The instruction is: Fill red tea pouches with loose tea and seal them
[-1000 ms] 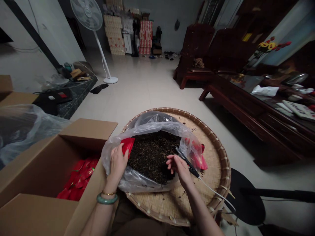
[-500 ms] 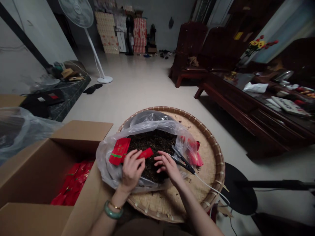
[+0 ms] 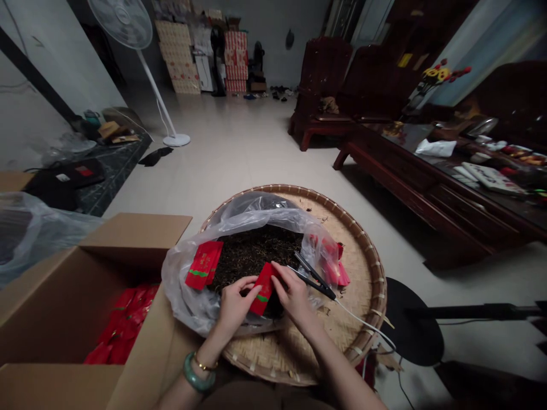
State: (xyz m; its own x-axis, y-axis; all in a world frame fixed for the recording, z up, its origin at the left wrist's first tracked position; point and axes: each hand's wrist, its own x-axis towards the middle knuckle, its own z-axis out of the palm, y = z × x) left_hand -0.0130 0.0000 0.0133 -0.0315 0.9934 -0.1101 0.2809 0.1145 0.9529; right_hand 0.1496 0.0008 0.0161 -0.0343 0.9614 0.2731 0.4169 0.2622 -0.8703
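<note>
While left fingers (image 3: 244,282) and right fingers (image 3: 285,275) pinch red packet (image 3: 264,281), another's gold lettering (image 3: 208,261) unreadable

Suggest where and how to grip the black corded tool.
Probably across both arms of the black tool, near their joined end, coming from the near right: that end faces that way, while the arms spread apart toward the plastic bag.

My left hand (image 3: 234,303) and right hand (image 3: 294,291) hold a flat, rectangular, red, green-striped packet (image 3: 263,286) above dark, loose shreds (image 3: 254,247).
</note>
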